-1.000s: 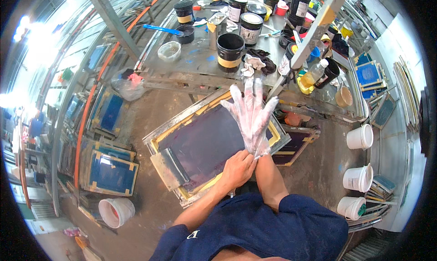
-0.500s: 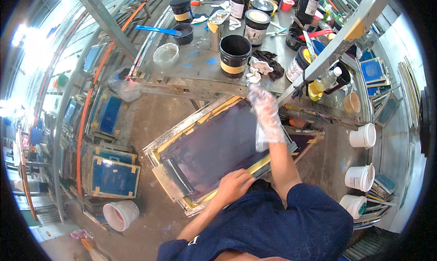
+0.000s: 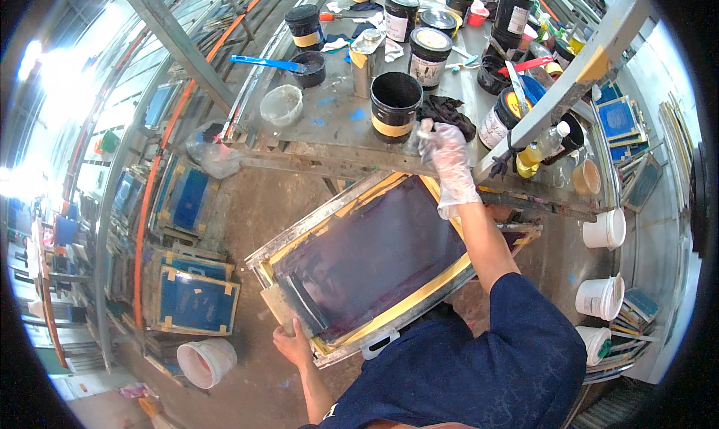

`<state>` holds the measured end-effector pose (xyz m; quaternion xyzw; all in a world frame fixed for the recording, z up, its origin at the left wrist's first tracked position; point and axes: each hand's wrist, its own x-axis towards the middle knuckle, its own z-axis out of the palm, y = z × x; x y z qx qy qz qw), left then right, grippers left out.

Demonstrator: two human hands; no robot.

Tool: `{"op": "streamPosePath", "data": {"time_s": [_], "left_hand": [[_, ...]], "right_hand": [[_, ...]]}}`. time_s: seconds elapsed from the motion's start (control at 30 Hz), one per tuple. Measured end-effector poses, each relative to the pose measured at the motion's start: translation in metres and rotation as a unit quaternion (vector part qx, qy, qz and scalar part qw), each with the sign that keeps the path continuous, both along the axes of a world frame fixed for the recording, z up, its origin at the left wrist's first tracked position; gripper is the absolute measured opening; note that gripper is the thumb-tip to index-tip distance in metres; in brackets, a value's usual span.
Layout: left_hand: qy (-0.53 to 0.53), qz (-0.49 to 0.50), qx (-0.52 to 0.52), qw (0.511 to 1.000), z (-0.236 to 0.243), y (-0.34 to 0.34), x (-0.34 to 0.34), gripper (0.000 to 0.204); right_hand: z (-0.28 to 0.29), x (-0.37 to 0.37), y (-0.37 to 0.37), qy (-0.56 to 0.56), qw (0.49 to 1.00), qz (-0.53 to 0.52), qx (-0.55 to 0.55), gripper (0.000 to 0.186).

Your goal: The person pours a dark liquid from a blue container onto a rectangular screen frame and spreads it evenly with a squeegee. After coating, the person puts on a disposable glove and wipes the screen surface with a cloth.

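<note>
A screen frame (image 3: pixel 397 304) with dark purple mesh and yellow tape lies tilted below the table. My left hand (image 3: pixel 294 341) grips its lower-left end, at a beige board with a dark blade (image 3: pixel 281 303) resting there. My right hand (image 3: pixel 449 159), in a clear plastic glove, reaches to the table's front edge beside a black bucket with a beige band (image 3: pixel 395 105) and a dark rag (image 3: pixel 446 113). Its fingers are closed on a small whitish rag (image 3: pixel 425 128), partly hidden by them.
Several tubs, cans, scrapers and a yellow bottle (image 3: pixel 532 159) crowd the metal table (image 3: pixel 329 122). A grey post (image 3: pixel 562 92) rises at right. Blue screens (image 3: pixel 187 302) lean at left and right; white buckets (image 3: pixel 603 229) stand on the floor along both sides.
My gloved right hand has moved forward from over the screen to the rags on the table. My left hand has left the glove's cuff and moved down-left to grip the screen's end.
</note>
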<state>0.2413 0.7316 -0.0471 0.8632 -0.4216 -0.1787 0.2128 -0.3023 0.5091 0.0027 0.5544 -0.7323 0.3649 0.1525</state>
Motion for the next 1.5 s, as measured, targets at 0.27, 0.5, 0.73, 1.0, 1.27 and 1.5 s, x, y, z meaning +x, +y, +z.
{"op": "streamPosePath", "data": {"time_s": [0.27,0.5,0.73,1.0,1.27,1.5], "left_hand": [[0.003,-0.022,0.029,0.999,-0.031,-0.005,0.013,0.056],[0.051,0.019,-0.039,0.998,-0.021,-0.006,0.000,0.047],[0.378,0.166,-0.170,0.895,-0.044,0.021,0.006,0.060],[0.476,0.234,-0.215,0.820,-0.053,0.059,0.015,0.072],[0.518,0.175,-0.227,0.806,-0.080,0.050,0.020,0.070],[0.522,0.181,-0.218,0.804,-0.070,0.059,0.030,0.071]], "right_hand": [[0.098,-0.014,-0.021,-0.235,0.955,0.035,-0.179,0.014],[0.171,0.031,-0.077,-0.443,0.768,0.462,-0.002,0.020],[0.093,0.012,-0.206,0.279,0.801,0.258,0.463,0.025],[0.060,-0.007,-0.216,0.189,0.755,0.335,0.531,0.026],[0.086,-0.067,-0.219,0.293,0.669,0.497,0.469,0.022],[0.243,0.037,-0.154,-0.010,0.817,0.270,0.510,0.034]]}}
